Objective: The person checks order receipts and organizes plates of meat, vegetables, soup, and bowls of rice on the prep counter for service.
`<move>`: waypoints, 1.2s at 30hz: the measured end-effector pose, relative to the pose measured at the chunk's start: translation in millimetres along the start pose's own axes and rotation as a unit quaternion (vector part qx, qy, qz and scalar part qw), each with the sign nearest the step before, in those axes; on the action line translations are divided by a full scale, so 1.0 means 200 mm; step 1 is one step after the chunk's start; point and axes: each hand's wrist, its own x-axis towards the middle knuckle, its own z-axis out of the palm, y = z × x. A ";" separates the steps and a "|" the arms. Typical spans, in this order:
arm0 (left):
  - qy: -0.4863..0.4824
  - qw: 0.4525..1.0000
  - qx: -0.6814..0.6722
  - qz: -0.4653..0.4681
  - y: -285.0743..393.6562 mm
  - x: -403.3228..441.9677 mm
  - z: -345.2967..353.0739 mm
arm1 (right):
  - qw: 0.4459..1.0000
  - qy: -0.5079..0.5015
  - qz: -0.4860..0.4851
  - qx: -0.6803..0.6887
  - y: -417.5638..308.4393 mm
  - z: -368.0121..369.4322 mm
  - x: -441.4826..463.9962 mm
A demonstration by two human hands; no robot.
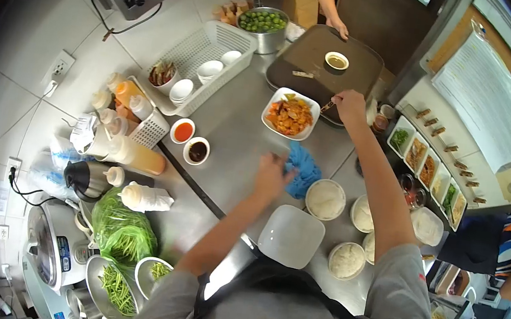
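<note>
1. The right hand [350,108] is reaching to the tray's near edge; its fingertips are pinching a small thin item [327,106], too small to identify.
2. The left hand [271,177] is blurring beside a crumpled blue cloth [304,172]; I cannot tell whether its fingers are grasping the cloth or just resting near it.
3. A white bowl [304,135] of orange-red food [290,115] is sitting on the steel counter [233,131], between the cloth and the brown tray [300,53].
4. A small cup [337,54] of brownish liquid is standing on the tray, while a co-worker's hand [339,27] is touching its far edge.
5. Two cups, one of red sauce [182,131] and one of dark sauce [197,150], are standing side by side, left of the bowl.
6. Nearer the person's body, a white square dish [292,236] is lying beside round containers of rice [326,200].
</note>
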 end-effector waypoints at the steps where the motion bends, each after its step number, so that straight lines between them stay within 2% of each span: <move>1: 0.002 0.999 0.014 0.052 0.06 -0.05 -0.02 | 0.999 -0.023 0.031 -0.026 -0.03 0.08 0.05; 4: 0.022 0.994 0.039 0.104 0.03 -0.08 0.01 | 0.994 -0.007 0.068 -0.083 -0.04 0.24 0.13; 7: 0.019 0.987 0.023 0.157 -0.06 -0.07 -0.05 | 0.987 -0.056 0.061 -0.138 -0.09 0.29 0.16; 11: 0.015 0.994 -0.028 0.101 -0.13 -0.11 -0.14 | 0.973 -0.157 0.023 -0.165 -0.13 0.18 0.28; 13: 0.022 0.997 -0.027 0.071 -0.14 -0.15 -0.17 | 0.981 -0.119 -0.015 -0.151 -0.19 0.21 0.32; 15: 0.006 0.998 -0.036 0.058 -0.14 -0.17 -0.20 | 0.988 -0.095 -0.034 -0.117 -0.23 0.33 0.41; 17: -0.013 0.998 -0.003 0.068 -0.16 -0.19 -0.19 | 0.982 -0.092 -0.080 -0.143 -0.12 0.56 0.53; 18: -0.021 0.996 0.036 0.081 -0.18 -0.20 -0.17 | 0.978 -0.084 -0.112 -0.153 -0.16 0.64 0.59; 19: -0.023 0.995 0.031 0.093 -0.21 -0.22 -0.17 | 0.986 -0.054 -0.115 -0.110 -0.31 0.56 0.50; 20: -0.059 0.990 0.060 0.113 -0.22 -0.24 -0.21 | 0.979 -0.071 -0.149 -0.119 -0.24 0.70 0.58; 21: -0.030 0.994 0.034 0.100 -0.25 -0.24 -0.24 | 0.966 -0.033 -0.175 -0.185 -0.27 0.72 0.55; 22: -0.011 0.997 0.023 0.072 -0.23 -0.24 -0.33 | 0.955 -0.104 -0.186 -0.205 -0.07 0.91 0.68; 23: -0.012 0.999 -0.022 0.036 -0.26 -0.24 -0.41 | 0.962 -0.093 -0.165 -0.197 0.07 1.08 0.80; 24: 0.002 0.999 -0.024 0.032 -0.29 -0.24 -0.50 | 0.929 -0.214 -0.064 -0.294 -0.26 0.75 0.69; 25: 0.004 0.999 -0.033 0.034 -0.31 -0.26 -0.58 | 0.966 -0.156 -0.080 -0.188 -0.30 0.76 0.75; 27: 0.016 0.999 -0.028 0.018 -0.37 -0.28 -0.67 | 0.997 -0.053 -0.061 0.016 -0.11 0.73 0.67; 29: -0.001 0.999 -0.031 0.022 -0.35 -0.29 -0.70 | 0.973 0.077 -0.213 -0.053 -0.13 0.53 0.51; 30: -0.009 0.999 -0.029 0.030 -0.30 -0.29 -0.68 | 0.974 0.064 -0.210 -0.058 -0.08 0.46 0.44; 31: -0.033 0.998 -0.058 0.005 -0.22 -0.29 -0.66 | 0.988 -0.031 -0.130 -0.077 0.00 0.45 0.46; 33: -0.052 0.996 -0.070 0.032 -0.06 -0.32 -0.60 | 0.981 -0.124 -0.042 -0.143 0.05 0.39 0.48; 35: -0.045 0.993 -0.087 0.067 0.00 -0.33 -0.54 | 0.986 -0.116 -0.053 -0.110 -0.08 0.20 0.35; 36: -0.041 0.992 -0.092 0.075 0.01 -0.35 -0.50 | 0.983 -0.131 -0.053 -0.116 -0.07 0.21 0.36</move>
